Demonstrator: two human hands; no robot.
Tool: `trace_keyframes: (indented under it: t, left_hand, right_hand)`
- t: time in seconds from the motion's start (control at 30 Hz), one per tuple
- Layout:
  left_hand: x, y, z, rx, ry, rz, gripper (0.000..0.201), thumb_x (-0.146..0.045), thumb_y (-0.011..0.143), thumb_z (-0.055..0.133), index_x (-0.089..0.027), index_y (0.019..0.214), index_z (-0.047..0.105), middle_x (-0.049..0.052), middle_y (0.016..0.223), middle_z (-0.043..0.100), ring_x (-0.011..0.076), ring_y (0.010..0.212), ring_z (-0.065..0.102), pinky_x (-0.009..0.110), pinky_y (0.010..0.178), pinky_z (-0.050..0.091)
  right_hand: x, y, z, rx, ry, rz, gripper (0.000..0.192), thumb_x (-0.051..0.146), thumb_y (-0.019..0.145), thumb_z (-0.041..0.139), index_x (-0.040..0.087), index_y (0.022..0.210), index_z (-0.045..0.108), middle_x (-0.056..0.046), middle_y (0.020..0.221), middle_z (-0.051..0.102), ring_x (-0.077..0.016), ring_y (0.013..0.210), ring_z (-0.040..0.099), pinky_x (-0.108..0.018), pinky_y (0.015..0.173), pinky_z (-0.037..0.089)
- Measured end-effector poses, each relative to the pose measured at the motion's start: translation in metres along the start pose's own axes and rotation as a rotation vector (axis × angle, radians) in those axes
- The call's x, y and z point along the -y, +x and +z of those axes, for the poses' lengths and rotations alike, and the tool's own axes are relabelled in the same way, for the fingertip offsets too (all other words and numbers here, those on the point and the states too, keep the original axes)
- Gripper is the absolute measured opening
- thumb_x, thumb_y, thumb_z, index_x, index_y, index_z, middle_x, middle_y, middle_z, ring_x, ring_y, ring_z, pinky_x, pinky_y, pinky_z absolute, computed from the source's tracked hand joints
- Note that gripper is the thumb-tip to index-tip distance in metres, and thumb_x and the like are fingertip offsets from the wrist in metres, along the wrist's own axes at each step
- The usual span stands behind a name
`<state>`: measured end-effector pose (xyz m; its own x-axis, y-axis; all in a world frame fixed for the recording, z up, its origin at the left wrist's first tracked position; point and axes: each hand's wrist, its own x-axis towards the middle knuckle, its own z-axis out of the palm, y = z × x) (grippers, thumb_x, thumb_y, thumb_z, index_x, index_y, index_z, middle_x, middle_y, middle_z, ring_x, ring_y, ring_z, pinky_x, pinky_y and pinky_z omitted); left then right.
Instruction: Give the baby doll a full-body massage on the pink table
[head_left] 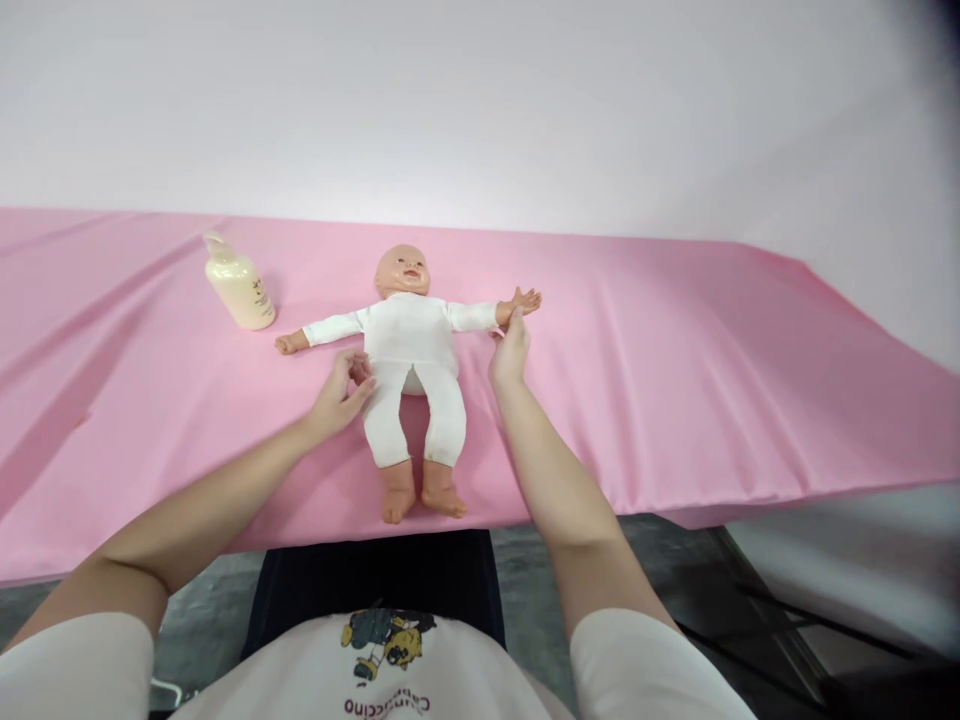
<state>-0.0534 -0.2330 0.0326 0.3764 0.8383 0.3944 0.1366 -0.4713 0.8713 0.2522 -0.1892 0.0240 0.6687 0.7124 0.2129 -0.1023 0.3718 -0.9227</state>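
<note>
1. Pink cloth-covered table (675, 330) is bearing a plastic baby doll in white clothes (411, 345), lying face-up near its front edge.
2. Left hand (341, 392), loosely curled, is touching the doll's hip.
3. Right hand (510, 352), open and empty, is nearing the wrist, as if steadying it.
4. Cream pump bottle (238, 284) is standing apart.

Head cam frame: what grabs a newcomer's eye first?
The baby doll in white clothes, lying face up with arms spread at the middle of the pink tablecloth. The left hand touches its hip side and the right hand reaches its wrist. A cream pump bottle stands far left.
</note>
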Motion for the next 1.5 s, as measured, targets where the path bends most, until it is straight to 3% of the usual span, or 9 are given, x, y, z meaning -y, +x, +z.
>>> trace_keyframes:
  t: [0.1,0.2,0.3,0.4,0.5,0.63,0.8,1.0,1.5]
  left_hand:
    - [-0.011,0.030,0.015,-0.002,0.134,0.111,0.031,-0.039,0.092,0.057,-0.021,0.116,0.048,0.008,0.110,0.058,0.0198,0.096,0.056,0.037,0.092,0.047]
    - [-0.020,0.080,0.045,0.109,0.171,0.223,0.042,-0.038,0.089,0.058,-0.020,0.126,0.049,0.013,0.126,0.058,0.0237,0.109,0.058,0.042,0.098,0.048]
    - [-0.017,0.129,0.079,0.154,0.086,0.179,0.057,-0.040,0.090,0.058,-0.019,0.140,0.042,0.018,0.149,0.048,0.0290,0.133,0.051,0.047,0.109,0.044]
    - [-0.003,0.155,0.098,0.239,-0.025,0.138,0.067,-0.042,0.090,0.059,-0.024,0.150,0.035,0.016,0.162,0.037,0.0326,0.148,0.039,0.051,0.118,0.036]
    - [0.013,0.155,0.102,0.304,-0.132,0.086,0.069,-0.042,0.090,0.059,-0.025,0.153,0.035,0.014,0.164,0.035,0.0326,0.149,0.040,0.050,0.118,0.038]
    - [0.022,0.146,0.098,0.371,-0.106,0.127,0.057,-0.035,0.091,0.054,-0.018,0.145,0.049,0.014,0.148,0.056,0.0279,0.137,0.054,0.043,0.116,0.043]
    - [0.018,0.146,0.099,0.368,-0.052,0.174,0.049,-0.025,0.092,0.047,-0.017,0.140,0.055,0.011,0.142,0.062,0.0247,0.132,0.057,0.041,0.117,0.042]
    - [0.016,0.145,0.096,0.398,-0.128,0.186,0.048,-0.030,0.093,0.049,-0.017,0.140,0.055,0.011,0.137,0.064,0.0255,0.128,0.059,0.040,0.116,0.041]
    - [0.019,0.147,0.099,0.345,-0.082,0.132,0.063,-0.012,0.073,0.043,-0.016,0.135,0.059,0.009,0.131,0.067,0.0202,0.120,0.062,0.035,0.107,0.044]
  right_hand:
    - [-0.005,0.003,-0.001,0.052,-0.042,-0.106,0.041,0.051,0.092,0.053,0.024,0.120,0.064,-0.006,0.135,0.066,-0.0186,0.126,0.063,-0.040,0.104,0.053]
    - [-0.012,0.004,-0.001,0.138,-0.060,-0.227,0.044,0.047,0.092,0.056,0.024,0.129,0.057,-0.011,0.144,0.060,-0.0214,0.129,0.062,-0.046,0.114,0.047]
    - [-0.017,0.002,0.000,0.239,-0.168,-0.290,0.047,0.047,0.093,0.055,0.025,0.135,0.052,-0.013,0.143,0.059,-0.0243,0.127,0.064,-0.049,0.110,0.049]
    - [-0.019,-0.003,0.003,0.313,-0.315,-0.337,0.048,0.046,0.091,0.059,0.025,0.134,0.055,-0.014,0.140,0.062,-0.0264,0.125,0.064,-0.048,0.103,0.054]
    - [-0.019,-0.009,0.005,0.402,-0.446,-0.438,0.046,0.040,0.090,0.062,0.024,0.132,0.059,-0.013,0.132,0.067,-0.0268,0.123,0.064,-0.050,0.107,0.052]
    - [-0.020,-0.013,0.006,0.475,-0.531,-0.517,0.046,0.038,0.090,0.061,0.024,0.133,0.060,-0.013,0.130,0.069,-0.0285,0.121,0.064,-0.052,0.109,0.050]
    - [-0.021,-0.016,0.005,0.477,-0.515,-0.504,0.042,0.043,0.097,0.052,0.024,0.133,0.061,-0.012,0.128,0.070,-0.0275,0.117,0.066,-0.049,0.106,0.054]
    - [-0.009,-0.023,0.009,0.504,-0.475,-0.449,0.040,0.040,0.100,0.047,0.024,0.133,0.060,-0.010,0.126,0.073,-0.0248,0.112,0.070,-0.044,0.102,0.057]
    - [-0.005,-0.025,0.014,0.491,-0.569,-0.372,0.052,0.016,0.077,0.059,0.023,0.128,0.060,-0.009,0.126,0.070,-0.0262,0.112,0.066,-0.049,0.108,0.052]
